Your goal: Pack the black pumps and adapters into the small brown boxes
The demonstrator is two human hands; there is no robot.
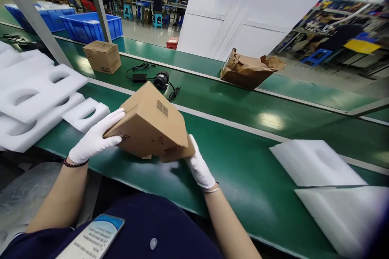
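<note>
Cardboard box (pixel 152 123) — tilted, held between left and right fingers | foam sheet (pixel 78 120): just beside left fingers | left hand (pixel 97 135): fingers part-open, clasping left end | right hand (pixel 199 166): fingers holding end flap (pixel 181 153), partly hidden | support flap evenly — avoid creasing

Shows brown on the near carton (pixel 152 125), black on its printed square (pixel 162 108), white on left glove (pixel 96 136), right glove (pixel 199 168) and left foam sheets (pixel 39 91), green on the worktop (pixel 237 158), blue on far-left bins (pixel 83 31).
</note>
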